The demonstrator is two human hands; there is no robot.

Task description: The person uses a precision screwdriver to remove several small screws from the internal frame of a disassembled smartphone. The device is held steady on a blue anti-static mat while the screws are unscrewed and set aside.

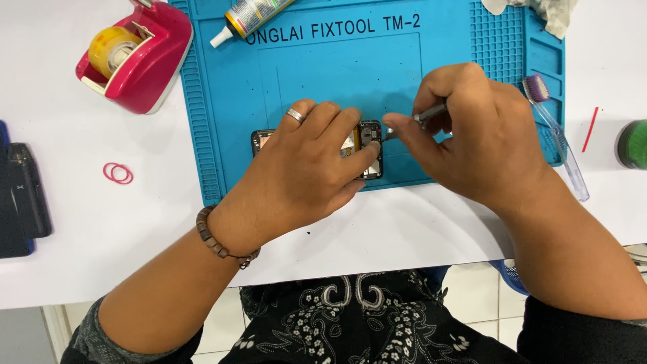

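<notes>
opened phone (369,149) lies flat near the front edge of the blue work mat (323,67), its back off and the dark inner parts showing at its right end. my left hand (306,168) lies over most of it, fingers pressing down and pinning it to the mat, thumb curled against the near edge. my right hand (482,135) is closed around a thin metal tool (421,118), pinched between thumb and forefinger, with its tip just at the phone's right end; i cannot tell whether the tip touches.

further out, a clear-handled brush with purple bristles (556,135) lies on the mat's right edge, just beside my right hand. a glue tube (246,17) rests at the mat's top edge. on the white table (81,236), a pink tape dispenser (138,54) sits to the upper left, and a red rubber band (118,173) lies well left of the mat. a dark device (20,195) sits at the far left edge.
</notes>
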